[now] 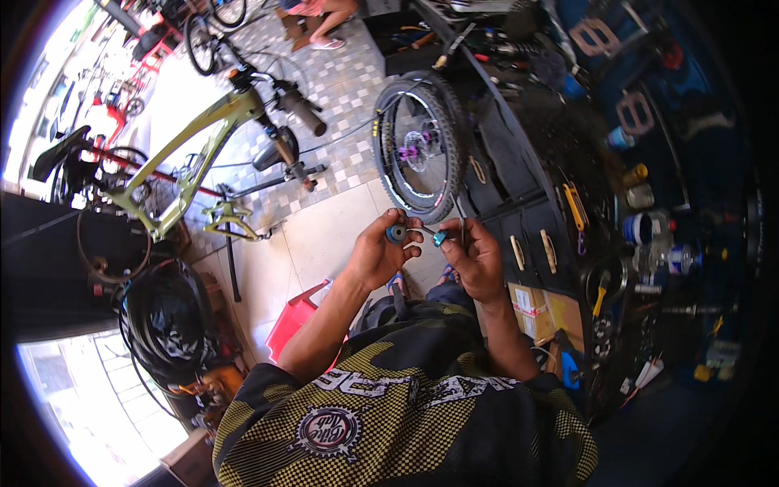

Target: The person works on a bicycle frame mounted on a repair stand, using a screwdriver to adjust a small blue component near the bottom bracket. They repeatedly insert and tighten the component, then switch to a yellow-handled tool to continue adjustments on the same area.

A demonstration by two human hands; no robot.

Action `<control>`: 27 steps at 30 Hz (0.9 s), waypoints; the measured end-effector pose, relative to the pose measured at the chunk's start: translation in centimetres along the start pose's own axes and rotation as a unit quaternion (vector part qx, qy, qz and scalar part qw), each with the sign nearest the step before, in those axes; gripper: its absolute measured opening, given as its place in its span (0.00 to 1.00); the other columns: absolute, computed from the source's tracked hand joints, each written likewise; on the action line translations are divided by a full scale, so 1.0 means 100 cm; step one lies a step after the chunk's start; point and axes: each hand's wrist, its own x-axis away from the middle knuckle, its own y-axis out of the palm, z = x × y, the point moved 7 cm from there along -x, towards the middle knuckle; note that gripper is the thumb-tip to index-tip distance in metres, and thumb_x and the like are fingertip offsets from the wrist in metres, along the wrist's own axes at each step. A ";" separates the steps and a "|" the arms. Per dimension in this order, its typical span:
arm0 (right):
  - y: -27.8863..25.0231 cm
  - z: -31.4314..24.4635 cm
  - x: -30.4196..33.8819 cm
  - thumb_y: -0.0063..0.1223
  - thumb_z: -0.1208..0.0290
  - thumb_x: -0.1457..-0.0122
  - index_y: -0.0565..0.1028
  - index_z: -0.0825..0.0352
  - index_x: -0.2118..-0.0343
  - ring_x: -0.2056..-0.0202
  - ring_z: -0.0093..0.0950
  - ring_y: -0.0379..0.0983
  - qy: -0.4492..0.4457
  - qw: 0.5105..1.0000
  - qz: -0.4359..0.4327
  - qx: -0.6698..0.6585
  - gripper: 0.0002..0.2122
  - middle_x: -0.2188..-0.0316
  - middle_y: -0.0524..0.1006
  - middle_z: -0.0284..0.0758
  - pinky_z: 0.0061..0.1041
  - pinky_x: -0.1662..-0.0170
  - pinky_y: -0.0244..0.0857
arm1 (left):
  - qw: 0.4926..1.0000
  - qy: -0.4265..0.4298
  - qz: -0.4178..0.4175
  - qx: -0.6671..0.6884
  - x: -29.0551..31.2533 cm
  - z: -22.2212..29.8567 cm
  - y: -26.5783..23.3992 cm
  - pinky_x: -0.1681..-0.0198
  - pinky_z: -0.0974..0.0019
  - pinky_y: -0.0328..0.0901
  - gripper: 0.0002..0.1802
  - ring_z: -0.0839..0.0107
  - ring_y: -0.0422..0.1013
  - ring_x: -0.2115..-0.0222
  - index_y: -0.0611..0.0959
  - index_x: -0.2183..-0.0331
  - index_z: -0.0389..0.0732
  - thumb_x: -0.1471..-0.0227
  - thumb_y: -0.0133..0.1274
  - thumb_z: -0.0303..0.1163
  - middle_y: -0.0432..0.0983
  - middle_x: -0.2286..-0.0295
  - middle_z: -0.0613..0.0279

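Observation:
In front of my body, my left hand (381, 252) grips a small round part (396, 234) between thumb and fingers. It has a teal rim and a grey centre with a hole. My right hand (477, 258) is closed around a small teal metal piece (440, 239), pinched by thumb and fingers. A thin metal rod (462, 213) rises from the right fingers, and another short dark shaft (428, 230) points from the teal piece toward the left hand. Whether the two hands' parts touch, I cannot tell.
Two bicycle wheels (445, 146) lean against a dark workbench (527, 219) ahead. An olive bike frame (182, 166) hangs at the left. A red plastic stool (296, 316) is by my left arm. Tools and bottles (645, 230) crowd the right. Another person's foot (327, 43) shows far off.

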 end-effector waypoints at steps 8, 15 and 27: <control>0.066 0.033 -0.053 0.54 0.78 0.35 0.73 0.70 0.50 0.60 0.14 0.72 0.125 0.983 -0.118 -0.061 0.11 0.61 0.77 0.28 0.15 0.57 0.66 | 0.988 0.126 0.082 0.033 0.035 0.053 -0.042 0.57 0.59 0.65 0.11 0.69 0.72 0.60 0.77 0.61 0.48 0.34 0.49 0.44 0.77 0.60 0.63; 0.111 0.074 -0.103 0.53 0.79 0.35 0.72 0.69 0.49 0.60 0.14 0.74 0.204 0.945 -0.244 -0.072 0.12 0.59 0.78 0.29 0.14 0.57 0.68 | 0.953 0.244 0.178 0.034 0.065 0.105 -0.065 0.58 0.60 0.66 0.09 0.70 0.72 0.62 0.76 0.60 0.47 0.34 0.51 0.42 0.77 0.60 0.63; 0.219 0.106 -0.155 0.57 0.77 0.36 0.75 0.69 0.49 0.69 0.09 0.69 0.196 0.917 -0.347 0.001 0.13 0.64 0.79 0.26 0.11 0.67 0.62 | 0.878 0.362 0.305 0.071 0.145 0.153 -0.106 0.71 0.69 0.69 0.08 0.75 0.73 0.70 0.76 0.61 0.42 0.36 0.56 0.35 0.79 0.59 0.55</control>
